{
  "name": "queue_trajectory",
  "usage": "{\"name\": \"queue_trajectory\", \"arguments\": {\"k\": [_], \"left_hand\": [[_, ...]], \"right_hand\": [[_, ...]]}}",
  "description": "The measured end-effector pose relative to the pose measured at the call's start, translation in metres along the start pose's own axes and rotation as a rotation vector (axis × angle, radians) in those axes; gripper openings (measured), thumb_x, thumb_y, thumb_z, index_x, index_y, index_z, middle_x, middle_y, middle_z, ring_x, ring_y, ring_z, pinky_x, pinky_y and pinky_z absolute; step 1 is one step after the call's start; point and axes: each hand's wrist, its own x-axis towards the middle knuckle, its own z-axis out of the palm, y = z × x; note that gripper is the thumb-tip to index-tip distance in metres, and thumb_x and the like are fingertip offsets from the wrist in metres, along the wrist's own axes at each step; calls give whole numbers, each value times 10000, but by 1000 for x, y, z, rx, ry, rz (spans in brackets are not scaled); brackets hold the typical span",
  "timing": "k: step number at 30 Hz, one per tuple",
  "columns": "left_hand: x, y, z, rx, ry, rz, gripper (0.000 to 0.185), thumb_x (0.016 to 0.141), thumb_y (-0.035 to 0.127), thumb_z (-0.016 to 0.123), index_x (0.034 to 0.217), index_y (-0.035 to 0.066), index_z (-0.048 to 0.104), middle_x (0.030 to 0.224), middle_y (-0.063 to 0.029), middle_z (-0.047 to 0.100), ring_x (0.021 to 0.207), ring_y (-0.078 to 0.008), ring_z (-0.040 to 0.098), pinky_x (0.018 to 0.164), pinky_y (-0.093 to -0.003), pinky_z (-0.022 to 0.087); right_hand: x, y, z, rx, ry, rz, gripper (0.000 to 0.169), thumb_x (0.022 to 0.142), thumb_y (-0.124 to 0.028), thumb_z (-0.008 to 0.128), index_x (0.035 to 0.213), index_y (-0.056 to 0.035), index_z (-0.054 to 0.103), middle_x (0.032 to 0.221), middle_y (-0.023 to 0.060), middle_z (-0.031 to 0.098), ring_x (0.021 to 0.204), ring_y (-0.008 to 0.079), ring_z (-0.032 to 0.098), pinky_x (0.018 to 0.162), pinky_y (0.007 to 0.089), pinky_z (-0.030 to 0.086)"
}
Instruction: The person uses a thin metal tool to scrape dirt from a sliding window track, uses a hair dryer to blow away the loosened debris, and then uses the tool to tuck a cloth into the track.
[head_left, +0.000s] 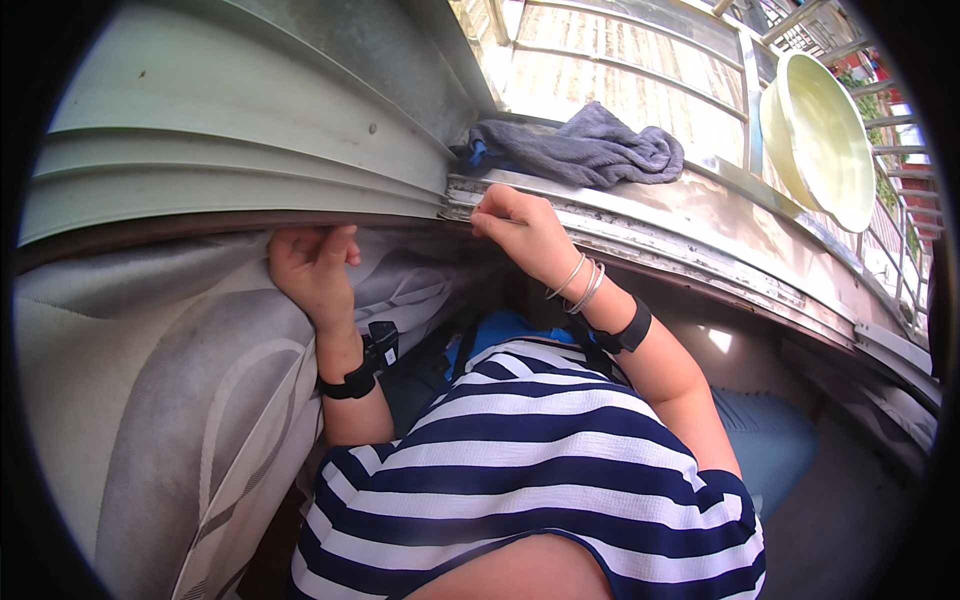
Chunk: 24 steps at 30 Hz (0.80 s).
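My left hand (315, 262) is raised palm up with bent fingers at the dark lower edge of a pale green ribbed panel (247, 165), beside a grey and white patterned curtain (202, 360). Its fingertips are partly hidden, so its grip is unclear. My right hand (521, 229), with bangles at the wrist, is held over the end of a worn metal window track (637, 251). Thumb and forefinger are pinched together, and a small thin object (514, 221) shows between the fingers. Just beyond that hand, a crumpled grey cloth (592, 146) lies on the sill.
Outside the window, a pale yellow plastic basin (821, 142) stands tilted against metal railings (630, 64). A blue cushion-like item (765, 442) is low on the right, beneath the sill. The metal track runs down towards the right rim.
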Motion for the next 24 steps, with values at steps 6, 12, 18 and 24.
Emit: {"name": "queue_trajectory", "arguments": {"k": [6,12,18,24], "left_hand": [[0,-4,-3,10,-21,23,264,752,-55,665,896,45,468,694,-87,573,472,-125,490,412,-237,411],[0,-3,-3,11,-35,33,264,754,-54,666,898,44,468,706,-88,577,472,-124,489,415,-231,409],[0,-4,-3,12,-34,31,267,753,-55,666,897,46,466,695,-81,567,466,-123,485,415,-228,406],[0,-3,-3,15,-37,32,270,748,-67,657,901,48,465,693,-80,564,468,-125,484,413,-231,404]], "right_hand": [[-12,9,11,-285,47,-436,77,801,-57,619,809,-29,548,738,115,542,749,296,495,679,362,424],[-12,2,13,-351,80,-460,108,781,-40,620,775,-22,514,733,122,544,748,305,496,681,371,424],[-15,-1,8,-335,97,-404,109,779,-32,624,761,-20,517,723,116,536,732,292,497,658,358,420],[-10,-6,9,-200,161,-394,101,794,-61,624,783,-13,537,708,118,521,695,272,498,633,335,418]]}}
